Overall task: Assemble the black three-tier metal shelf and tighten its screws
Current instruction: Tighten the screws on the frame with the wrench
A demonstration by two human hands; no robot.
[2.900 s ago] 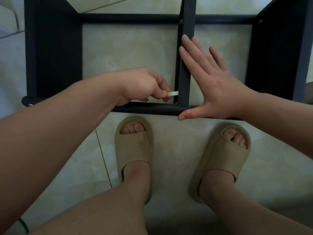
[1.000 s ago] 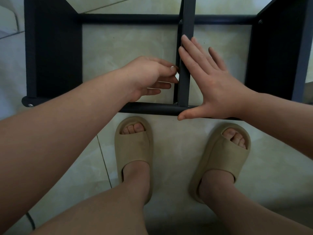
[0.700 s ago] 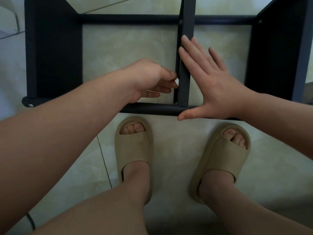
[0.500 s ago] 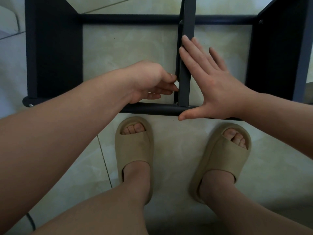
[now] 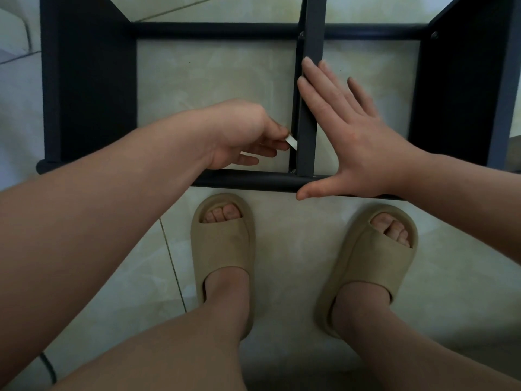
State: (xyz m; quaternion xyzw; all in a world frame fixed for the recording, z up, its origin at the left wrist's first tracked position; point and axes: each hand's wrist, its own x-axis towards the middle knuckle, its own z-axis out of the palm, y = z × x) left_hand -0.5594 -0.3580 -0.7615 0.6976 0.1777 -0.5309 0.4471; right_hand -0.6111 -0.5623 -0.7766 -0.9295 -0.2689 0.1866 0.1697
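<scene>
Our left hand [image 5: 239, 134] sits a little lower than a second ago, its fingers [image 5: 265, 149] pinched on a small flat pale wrench [image 5: 291, 142] now tilted down beside the centre bar [image 5: 308, 46]; we judge the step to be tightening the screw where that bar meets the round front tube [image 5: 248, 180]. Our right hand [image 5: 352, 131], fingers straight and slightly spread, braces the matte black, square-section bar of the shelf [image 5: 90, 94], which lies on glossy pale floor tiles [image 5: 211, 74]. Next we need another short swing with the wrench squarely reseated; the screw itself is too small to read.
</scene>
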